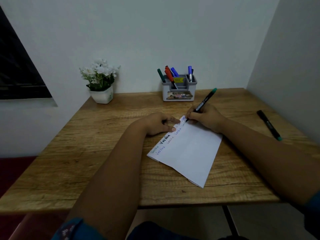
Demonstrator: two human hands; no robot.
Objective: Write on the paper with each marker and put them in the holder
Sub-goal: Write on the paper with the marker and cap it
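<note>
**Green marker at the far corner of the sheet**

The right hand (206, 118) pinched a green-capped marker (204, 103), its tip on the paper (190, 149) at the far corner. The left hand (161, 124) lay flat, fingers straight, pinning the sheet's edge. With the tip so near that edge, I judged a stroke might run onto the wooden surface (103, 153). I counted one sheet, one loose marker (269, 124) well to the right, and about five standing in the grey holder (179, 89).
</note>
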